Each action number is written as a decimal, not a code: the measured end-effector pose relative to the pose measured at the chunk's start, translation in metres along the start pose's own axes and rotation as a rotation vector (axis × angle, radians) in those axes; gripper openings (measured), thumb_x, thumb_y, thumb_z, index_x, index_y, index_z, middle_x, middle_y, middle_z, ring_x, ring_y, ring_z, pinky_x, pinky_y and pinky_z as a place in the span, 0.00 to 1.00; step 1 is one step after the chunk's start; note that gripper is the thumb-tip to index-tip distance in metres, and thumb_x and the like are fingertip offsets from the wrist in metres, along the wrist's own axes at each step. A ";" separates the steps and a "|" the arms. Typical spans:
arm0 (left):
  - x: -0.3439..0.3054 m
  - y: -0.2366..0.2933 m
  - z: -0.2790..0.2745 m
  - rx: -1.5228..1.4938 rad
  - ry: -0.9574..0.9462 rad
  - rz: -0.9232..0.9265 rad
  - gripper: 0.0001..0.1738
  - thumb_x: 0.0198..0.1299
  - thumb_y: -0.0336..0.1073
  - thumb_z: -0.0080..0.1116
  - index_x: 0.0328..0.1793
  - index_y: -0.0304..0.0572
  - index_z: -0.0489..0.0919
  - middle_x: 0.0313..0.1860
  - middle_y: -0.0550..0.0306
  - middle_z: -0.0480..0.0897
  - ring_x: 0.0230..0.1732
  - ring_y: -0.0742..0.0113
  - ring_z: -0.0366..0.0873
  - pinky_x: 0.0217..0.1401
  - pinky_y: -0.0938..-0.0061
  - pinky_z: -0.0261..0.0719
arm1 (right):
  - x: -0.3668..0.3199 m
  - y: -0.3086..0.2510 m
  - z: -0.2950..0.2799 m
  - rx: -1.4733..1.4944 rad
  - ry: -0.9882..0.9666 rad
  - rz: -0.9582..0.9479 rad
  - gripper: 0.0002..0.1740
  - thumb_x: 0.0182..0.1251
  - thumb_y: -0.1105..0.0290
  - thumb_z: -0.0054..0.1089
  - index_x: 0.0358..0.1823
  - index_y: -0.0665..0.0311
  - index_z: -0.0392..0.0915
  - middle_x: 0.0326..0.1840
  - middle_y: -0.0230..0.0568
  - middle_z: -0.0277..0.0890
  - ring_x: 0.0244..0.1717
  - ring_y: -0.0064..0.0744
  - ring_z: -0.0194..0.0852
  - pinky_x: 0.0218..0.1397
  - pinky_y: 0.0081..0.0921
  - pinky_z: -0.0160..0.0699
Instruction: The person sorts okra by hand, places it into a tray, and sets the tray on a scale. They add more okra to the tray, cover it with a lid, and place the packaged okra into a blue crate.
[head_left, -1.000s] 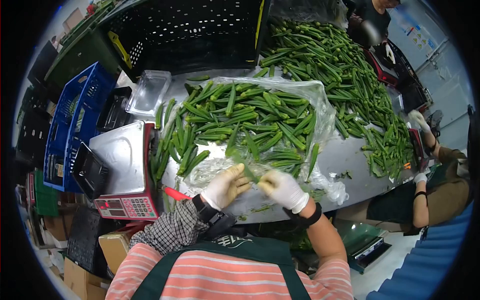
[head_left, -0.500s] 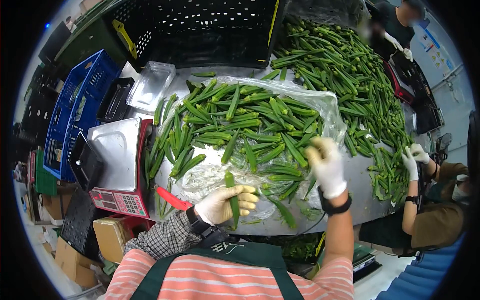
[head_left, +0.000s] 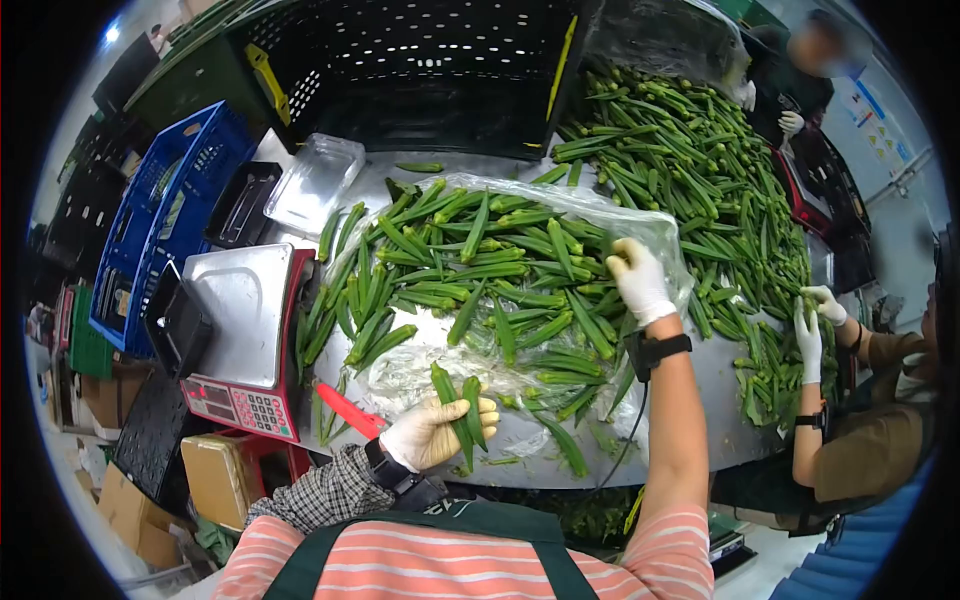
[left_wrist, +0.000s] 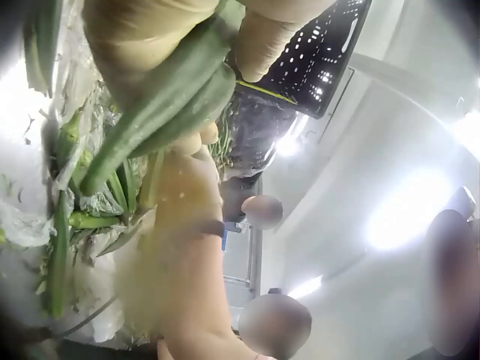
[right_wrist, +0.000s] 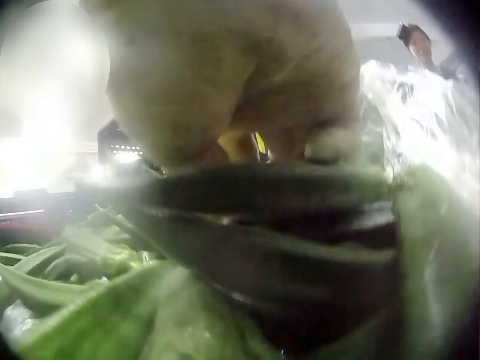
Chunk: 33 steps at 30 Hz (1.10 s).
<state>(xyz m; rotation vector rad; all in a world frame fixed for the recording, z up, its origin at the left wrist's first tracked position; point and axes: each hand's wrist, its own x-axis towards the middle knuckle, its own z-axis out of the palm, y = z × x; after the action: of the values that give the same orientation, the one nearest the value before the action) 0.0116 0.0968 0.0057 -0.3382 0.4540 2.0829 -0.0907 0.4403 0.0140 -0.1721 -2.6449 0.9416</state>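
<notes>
risk, judged: the two okra pods (head_left: 443, 384) could have slipped if the left hand (head_left: 432, 434) slackened. its fingers were curled round both, thumb across one. right hand (head_left: 642, 285) was at the okra pile (head_left: 495, 270), near plastic sheeting (head_left: 655, 225); grip could not be told.

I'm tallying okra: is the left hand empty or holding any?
Holding: the left hand grips two okra; the head and left wrist views both show them.
</notes>
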 end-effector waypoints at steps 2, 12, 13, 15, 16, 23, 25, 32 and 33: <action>-0.001 -0.001 -0.003 -0.047 -0.006 -0.034 0.26 0.60 0.29 0.50 0.65 0.33 0.59 0.56 0.43 0.72 0.57 0.51 0.71 0.64 0.50 0.65 | -0.013 -0.012 -0.031 0.393 0.052 0.169 0.09 0.58 0.72 0.55 0.40 0.68 0.73 0.31 0.36 0.73 0.31 0.24 0.70 0.35 0.19 0.68; 0.001 0.001 -0.007 -0.032 -0.100 -0.196 0.27 0.60 0.27 0.48 0.66 0.34 0.58 0.65 0.41 0.63 0.64 0.51 0.64 0.65 0.51 0.62 | -0.320 -0.036 -0.165 0.136 -0.006 0.768 0.09 0.56 0.74 0.57 0.38 0.70 0.73 0.32 0.39 0.74 0.34 0.26 0.72 0.39 0.23 0.73; 0.000 0.001 -0.007 -0.042 -0.122 -0.190 0.27 0.60 0.27 0.48 0.66 0.34 0.58 0.65 0.41 0.63 0.64 0.51 0.64 0.65 0.52 0.63 | -0.347 -0.021 -0.160 -0.131 -0.059 0.834 0.14 0.55 0.73 0.59 0.43 0.71 0.74 0.35 0.41 0.76 0.36 0.28 0.74 0.42 0.24 0.75; 0.000 0.003 -0.005 -0.042 -0.152 -0.198 0.27 0.61 0.28 0.47 0.66 0.36 0.57 0.64 0.41 0.64 0.64 0.50 0.64 0.66 0.48 0.60 | -0.349 -0.024 -0.148 -0.343 -0.072 0.717 0.22 0.52 0.72 0.63 0.50 0.70 0.73 0.41 0.45 0.77 0.41 0.31 0.76 0.47 0.25 0.74; -0.005 0.005 -0.002 -0.061 -0.126 -0.206 0.27 0.61 0.28 0.47 0.67 0.38 0.57 0.64 0.41 0.64 0.64 0.50 0.63 0.66 0.45 0.58 | -0.326 -0.032 -0.129 0.079 0.091 0.733 0.22 0.52 0.72 0.63 0.49 0.70 0.73 0.42 0.45 0.77 0.42 0.31 0.76 0.47 0.23 0.74; -0.033 0.009 -0.017 -0.044 -0.072 -0.159 0.28 0.59 0.31 0.52 0.67 0.45 0.61 0.58 0.45 0.70 0.58 0.52 0.70 0.63 0.46 0.63 | -0.127 -0.064 -0.031 -0.161 0.046 0.246 0.16 0.57 0.56 0.56 0.33 0.64 0.78 0.33 0.50 0.77 0.38 0.50 0.74 0.42 0.38 0.72; -0.042 0.011 -0.030 -0.039 -0.082 -0.137 0.28 0.59 0.30 0.52 0.66 0.43 0.61 0.58 0.45 0.70 0.57 0.52 0.70 0.62 0.47 0.64 | -0.079 -0.061 -0.012 -0.395 -0.091 0.529 0.25 0.58 0.46 0.51 0.33 0.64 0.79 0.35 0.55 0.77 0.40 0.52 0.76 0.44 0.42 0.72; -0.062 0.014 -0.045 0.028 -0.023 -0.118 0.26 0.58 0.31 0.54 0.63 0.37 0.63 0.55 0.43 0.73 0.56 0.52 0.71 0.61 0.51 0.67 | -0.088 -0.030 0.000 0.306 -0.035 0.732 0.13 0.55 0.62 0.58 0.31 0.66 0.79 0.26 0.43 0.78 0.31 0.30 0.75 0.37 0.27 0.73; -0.059 0.012 -0.045 0.011 -0.030 -0.121 0.26 0.58 0.31 0.54 0.63 0.37 0.63 0.55 0.43 0.73 0.56 0.52 0.71 0.61 0.51 0.67 | -0.101 -0.064 -0.009 0.384 -0.077 0.700 0.11 0.58 0.63 0.57 0.31 0.65 0.79 0.24 0.37 0.77 0.29 0.24 0.73 0.35 0.23 0.73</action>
<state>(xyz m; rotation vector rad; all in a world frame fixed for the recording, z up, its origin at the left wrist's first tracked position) 0.0344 0.0267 -0.0083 -0.3202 0.4170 1.9646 0.0070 0.3739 0.0344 -1.0234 -2.4212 1.6661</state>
